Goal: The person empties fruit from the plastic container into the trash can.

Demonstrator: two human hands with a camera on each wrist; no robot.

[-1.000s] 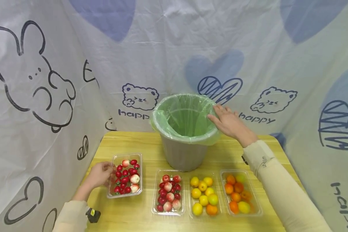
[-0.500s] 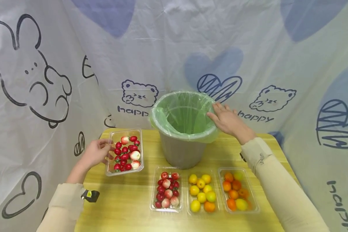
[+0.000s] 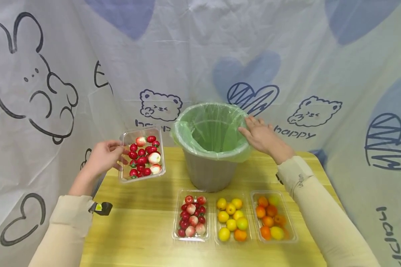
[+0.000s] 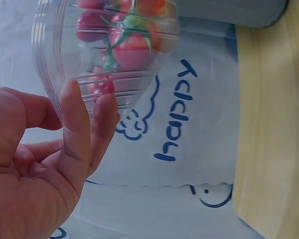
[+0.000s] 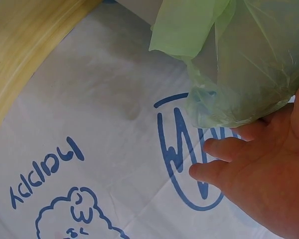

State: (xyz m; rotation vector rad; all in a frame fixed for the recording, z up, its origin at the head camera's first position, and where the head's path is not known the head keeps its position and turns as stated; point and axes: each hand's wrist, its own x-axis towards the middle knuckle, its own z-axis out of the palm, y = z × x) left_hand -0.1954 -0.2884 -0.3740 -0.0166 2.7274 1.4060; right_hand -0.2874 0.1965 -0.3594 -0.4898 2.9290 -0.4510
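My left hand [image 3: 105, 157] pinches the left rim of a clear plastic box [image 3: 128, 176] holding several small red fruits [image 3: 142, 160] and a few pale pinkish ones. The box is lifted above the table and tilted, left of the bin. In the left wrist view the thumb and fingers [image 4: 75, 129] grip the clear wall, and green leaves show on the fruits. My right hand [image 3: 262, 137] rests with fairly straight fingers on the right rim of a grey bin [image 3: 211, 172]. A green bag [image 3: 217, 154] lines it; in the right wrist view its overhang [image 5: 249, 64] lies beside the fingers.
Along the table [image 3: 137, 237] in front of the bin stand more clear boxes: one with red and pink fruits [image 3: 192, 218], one with mostly yellow fruits [image 3: 232, 218], one with mostly orange fruits [image 3: 270, 218]. A printed white curtain [image 3: 200, 66] surrounds the table.
My left hand has raised the box of red fruits from low at the left and carried it away from me, up beside the bin. The right hand stays on the rim.
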